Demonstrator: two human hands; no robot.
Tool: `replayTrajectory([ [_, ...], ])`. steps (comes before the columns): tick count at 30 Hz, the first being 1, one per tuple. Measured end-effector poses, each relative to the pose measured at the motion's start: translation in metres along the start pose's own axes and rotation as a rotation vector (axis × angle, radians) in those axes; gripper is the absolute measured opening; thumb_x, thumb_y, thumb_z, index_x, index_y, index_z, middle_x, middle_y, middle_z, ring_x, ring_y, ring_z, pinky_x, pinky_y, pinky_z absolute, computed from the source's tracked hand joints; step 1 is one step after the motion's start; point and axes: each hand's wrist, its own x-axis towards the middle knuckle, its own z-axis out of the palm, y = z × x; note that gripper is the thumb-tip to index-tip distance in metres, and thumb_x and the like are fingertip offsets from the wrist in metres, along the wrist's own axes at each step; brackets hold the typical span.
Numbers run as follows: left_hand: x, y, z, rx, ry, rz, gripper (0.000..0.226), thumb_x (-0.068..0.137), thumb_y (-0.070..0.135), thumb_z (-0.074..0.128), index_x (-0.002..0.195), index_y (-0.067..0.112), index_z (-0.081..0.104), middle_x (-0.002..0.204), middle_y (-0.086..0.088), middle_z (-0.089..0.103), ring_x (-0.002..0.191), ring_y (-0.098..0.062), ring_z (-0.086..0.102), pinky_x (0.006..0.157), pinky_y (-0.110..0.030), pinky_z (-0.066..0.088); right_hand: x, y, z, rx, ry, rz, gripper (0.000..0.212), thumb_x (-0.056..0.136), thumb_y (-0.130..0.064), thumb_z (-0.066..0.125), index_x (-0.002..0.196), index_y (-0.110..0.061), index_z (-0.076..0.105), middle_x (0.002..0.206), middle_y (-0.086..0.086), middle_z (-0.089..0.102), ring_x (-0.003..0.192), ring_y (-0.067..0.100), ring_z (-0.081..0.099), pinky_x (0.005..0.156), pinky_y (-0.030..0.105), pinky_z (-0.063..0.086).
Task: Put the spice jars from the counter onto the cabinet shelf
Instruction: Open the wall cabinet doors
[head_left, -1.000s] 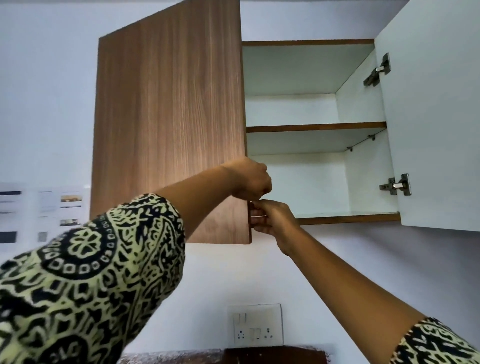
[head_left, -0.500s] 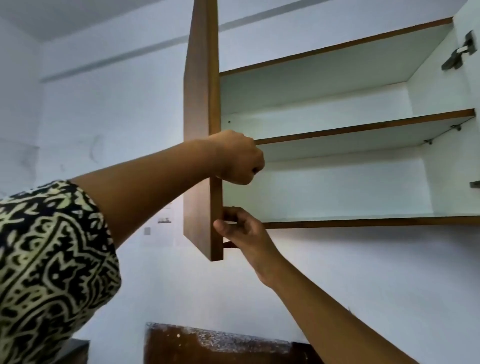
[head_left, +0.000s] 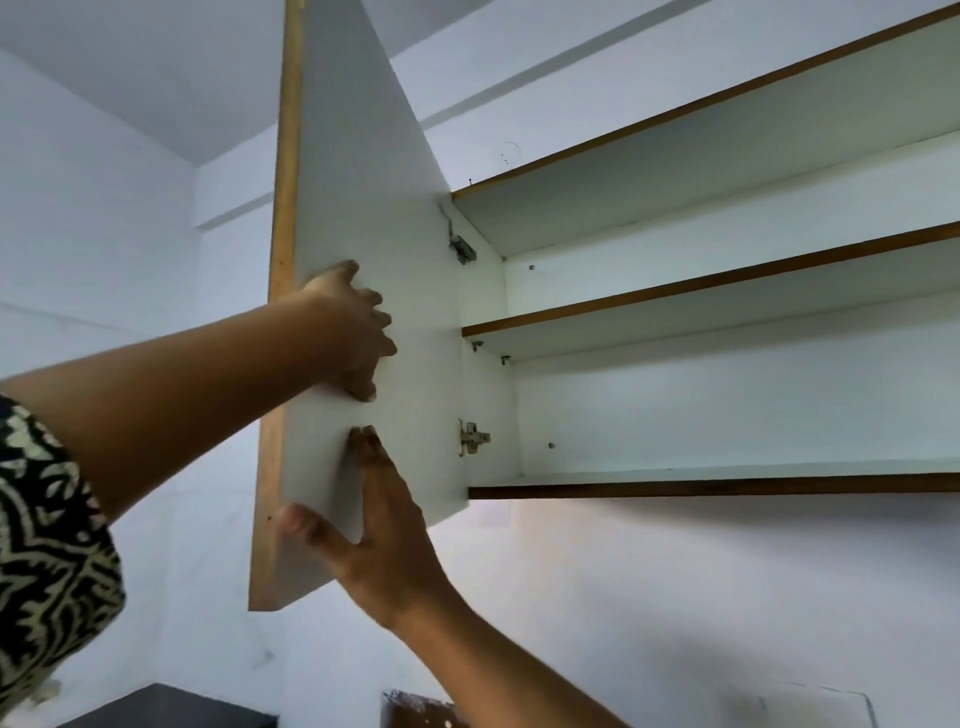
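Our left hand (head_left: 348, 327) grips the open cabinet door (head_left: 395, 218) by its near edge; our right hand (head_left: 382, 525) pinches it lower down, fingers (head_left: 366, 452) flat on its white inner face, left of the shelves (head_left: 727, 278).

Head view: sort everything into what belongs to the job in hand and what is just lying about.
In the job:
cabinet door, swung open
left hand, gripping the door's free edge
right hand, gripping its bottom edge
lower hinge

Just about:
middle shelf
dark countertop
brown board at the picture's bottom
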Motion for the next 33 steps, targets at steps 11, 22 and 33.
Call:
replayTrajectory([
  [11, 0.028, -0.034, 0.121, -0.105, 0.008, -0.061, 0.076, 0.087, 0.072, 0.020, 0.146, 0.040, -0.013, 0.157, 0.005, -0.021, 0.146, -0.018, -0.016, 0.113, -0.059, -0.007, 0.086, 0.088, 0.068, -0.281, 0.032, -0.106, 0.092, 0.064, -0.086, 0.005, 0.144, -0.043, -0.011, 0.148, -0.023, -0.026, 0.141, 0.002, -0.022, 0.120, 0.041, -0.002],
  [22, 0.036, -0.009, 0.122, -0.306, 0.077, -0.223, 0.090, 0.080, 0.078, 0.028, 0.149, 0.035, -0.010, 0.158, 0.002, -0.018, 0.145, -0.023, -0.019, 0.108, -0.068, -0.009, 0.095, 0.094, 0.064, -0.337, -0.022, -0.178, 0.086, 0.082, -0.067, 0.040, 0.147, -0.037, -0.007, 0.156, -0.013, -0.018, 0.145, 0.009, -0.014, 0.119, 0.038, 0.001],
  [33, 0.039, 0.202, 0.090, -0.676, -0.017, 0.343, 0.087, 0.079, 0.057, 0.063, 0.149, 0.028, 0.020, 0.156, 0.006, 0.025, 0.142, -0.019, 0.026, 0.116, -0.043, 0.021, -0.033, 0.174, -0.060, -0.709, -0.349, 0.224, 0.054, 0.087, -0.039, 0.061, 0.136, -0.022, 0.046, 0.142, -0.001, 0.049, 0.131, 0.018, 0.043, 0.107, 0.034, 0.036],
])
